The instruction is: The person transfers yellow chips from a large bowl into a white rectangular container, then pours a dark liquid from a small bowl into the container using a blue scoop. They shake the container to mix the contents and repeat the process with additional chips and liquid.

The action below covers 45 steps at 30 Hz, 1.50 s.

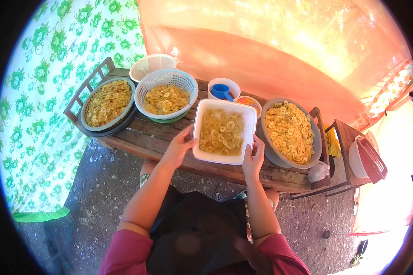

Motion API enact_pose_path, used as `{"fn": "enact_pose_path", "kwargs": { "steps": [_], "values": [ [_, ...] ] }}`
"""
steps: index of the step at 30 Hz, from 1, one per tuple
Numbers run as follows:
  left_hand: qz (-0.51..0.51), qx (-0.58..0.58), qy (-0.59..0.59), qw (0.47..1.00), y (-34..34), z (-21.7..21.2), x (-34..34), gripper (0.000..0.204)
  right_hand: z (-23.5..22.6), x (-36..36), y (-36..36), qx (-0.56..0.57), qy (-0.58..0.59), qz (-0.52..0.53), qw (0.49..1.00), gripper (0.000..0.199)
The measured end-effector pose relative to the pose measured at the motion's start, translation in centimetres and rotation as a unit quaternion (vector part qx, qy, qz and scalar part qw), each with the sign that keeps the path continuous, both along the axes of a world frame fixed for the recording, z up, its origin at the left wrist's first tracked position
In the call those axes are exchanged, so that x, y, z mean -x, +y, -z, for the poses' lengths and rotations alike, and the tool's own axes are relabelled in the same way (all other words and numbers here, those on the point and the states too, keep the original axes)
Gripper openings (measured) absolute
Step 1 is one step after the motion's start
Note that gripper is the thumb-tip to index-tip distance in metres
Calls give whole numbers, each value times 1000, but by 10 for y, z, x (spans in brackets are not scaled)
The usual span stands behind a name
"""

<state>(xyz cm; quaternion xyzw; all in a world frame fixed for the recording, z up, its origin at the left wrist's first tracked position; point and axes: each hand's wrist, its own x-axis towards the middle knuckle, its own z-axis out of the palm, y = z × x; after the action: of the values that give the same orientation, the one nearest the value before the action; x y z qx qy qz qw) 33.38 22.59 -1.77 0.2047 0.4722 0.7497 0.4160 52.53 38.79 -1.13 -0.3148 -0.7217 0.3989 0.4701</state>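
Between my two hands I hold a white square tub (225,158) by its left and right sides, over the front part of the wooden bench. Banana slices (222,133) sit in yellowish liquid inside it. My left hand (182,145) is wrapped on the tub's lower left side, and my right hand (253,161) grips the lower right corner. Beyond the tub stands a white bucket (234,85) with a blue scoop (222,91) in it. A large grey basin (289,133) full of banana chips is close to my right hand.
On the wooden bench (158,137), a light blue colander (191,85) and a grey basket (87,123) at left hold more chips. Behind them stands a white strainer (152,64). A tied plastic bag (319,172) lies at the right end, near a small side table (346,137) with baskets.
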Motion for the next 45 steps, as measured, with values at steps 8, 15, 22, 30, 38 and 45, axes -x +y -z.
{"fn": "enact_pose_path", "kwargs": {
  "steps": [8, 15, 22, 30, 38, 45],
  "values": [
    [-17, -3, 16, 1000, -5, -7, -1, 52, 4, 1, 0, -23, 4, -10, 1000, 37],
    [1, 61, 28, 998, -5, -3, 1, 54, 4, 3, -3, 16, -12, 8, 1000, 35],
    [15, 46, -20, 999, -3, -1, -2, 54, -6, -5, -4, 28, -65, 24, 997, 36],
    [7, 3, 0, 1000, -4, 2, 3, 54, 0, 0, -5, 49, -48, 16, 998, 35],
    [18, 59, -26, 998, -7, -4, 4, 54, -4, 3, -5, 22, -54, 22, 998, 37],
    [28, 43, -14, 999, -8, -2, 7, 55, -2, 3, -6, 36, -69, -15, 997, 35]
  ]
}}
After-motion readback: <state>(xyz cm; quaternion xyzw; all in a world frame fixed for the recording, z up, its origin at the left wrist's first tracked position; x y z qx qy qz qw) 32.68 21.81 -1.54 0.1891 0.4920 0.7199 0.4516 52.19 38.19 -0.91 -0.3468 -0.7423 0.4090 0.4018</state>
